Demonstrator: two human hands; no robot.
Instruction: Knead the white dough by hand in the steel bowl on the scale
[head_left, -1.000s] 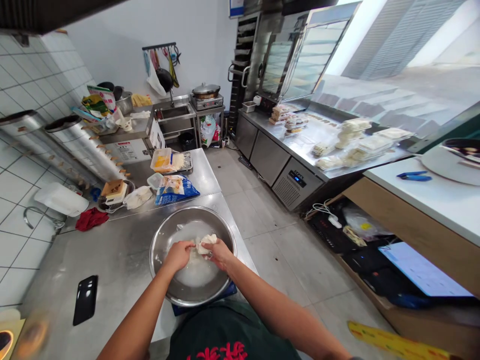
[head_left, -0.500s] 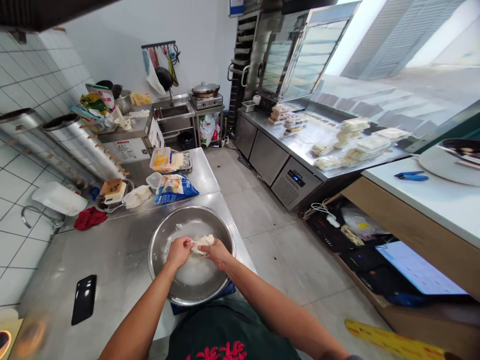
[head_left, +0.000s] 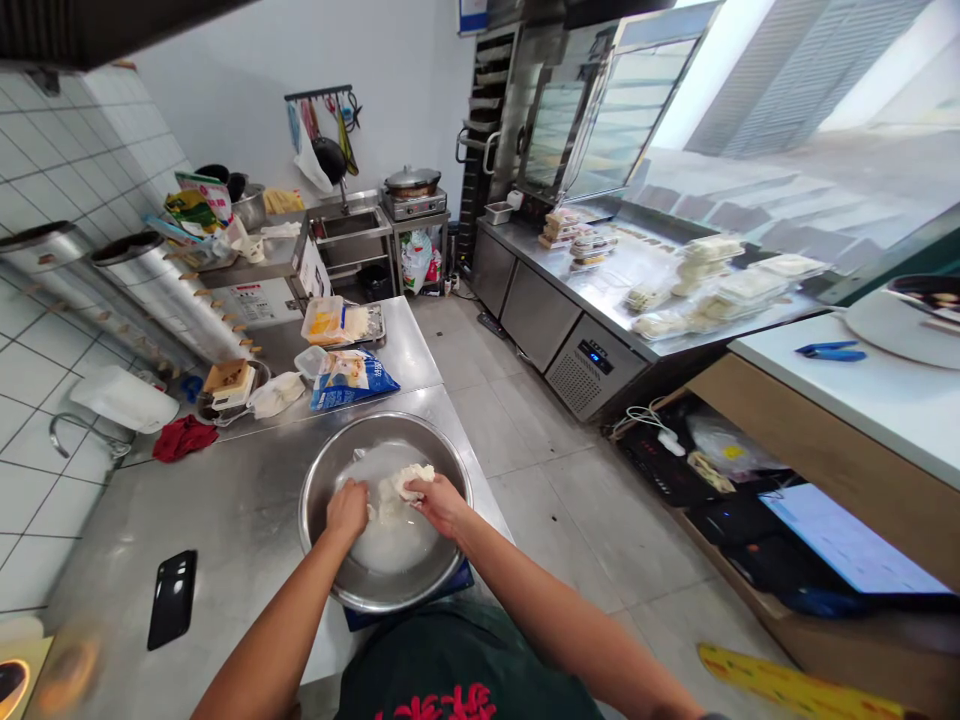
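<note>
A wide stainless steel bowl (head_left: 309, 530) stands near the counter's edge, with cloudy whitish liquid (head_left: 386, 550) in it. Inside its rim, my right hand (head_left: 444, 505) grips a lumpy piece of white dough (head_left: 412, 480) between thumb and fingers. My left hand (head_left: 348, 510) is over the left half of the bowl, apart from that dough, its fingers curled together. A small whitish bit shows at the left fingertips, too small to make out. More pale, soft matter lies in the liquid between both hands.
Beyond the bowl are a blue packet (head_left: 356, 378) and a tub of yellow filling (head_left: 324, 320). A black phone (head_left: 172, 598) lies to the left, and a red cloth (head_left: 184, 438) sits by the tap (head_left: 82, 430). Packed food boxes (head_left: 750, 290) stand on the far-right counter.
My hands have moved apart: the left drew back leftward from the dough, while the right, still gripping it, shifted slightly right. More of the liquid shows between them.
</note>
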